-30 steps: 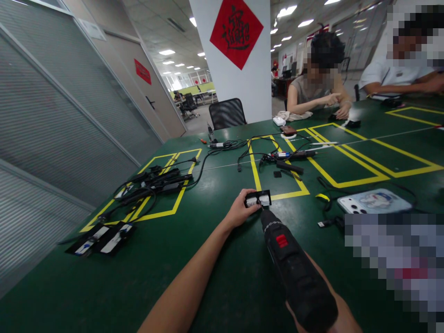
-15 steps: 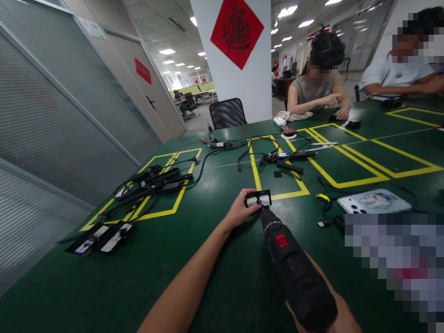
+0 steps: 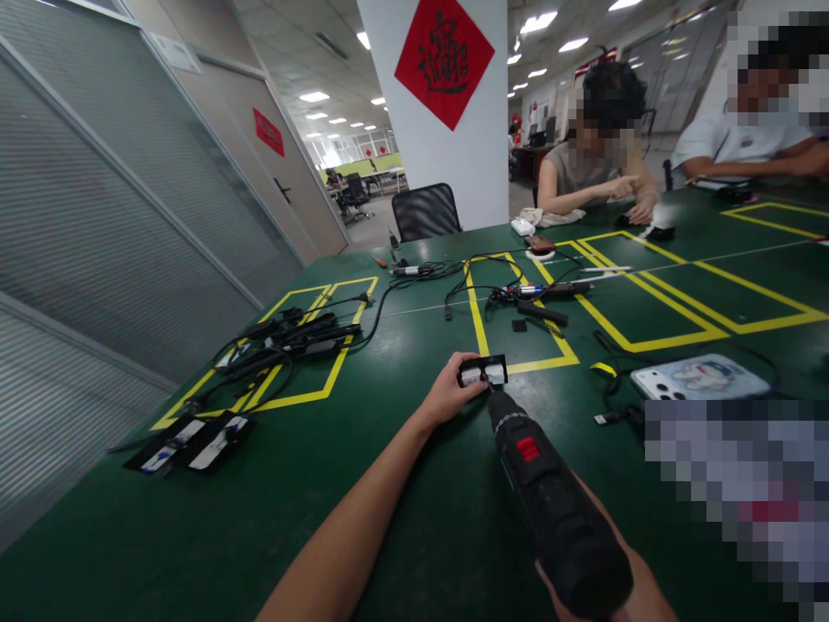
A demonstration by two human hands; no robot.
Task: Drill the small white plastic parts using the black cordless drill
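Observation:
My left hand is closed on the left end of a small black plate with white patches, low over the green table. A black cordless drill with a red switch on top points away from me, its bit reaching the middle of the plate. Whether the bit touches a screw there is too small to tell. Behind the drill body, my right hand is wrapped round its grip, with most of the fingers hidden.
Black cables and adapters lie on the left, with two black-and-white plates nearer me. Ahead are a pen-like tool and a black strip. A phone lies to the right. Two people sit across the green table.
Hardly anything differs. Both hands, the plate and the drill keep their places; the whole view has shifted by a few pixels.

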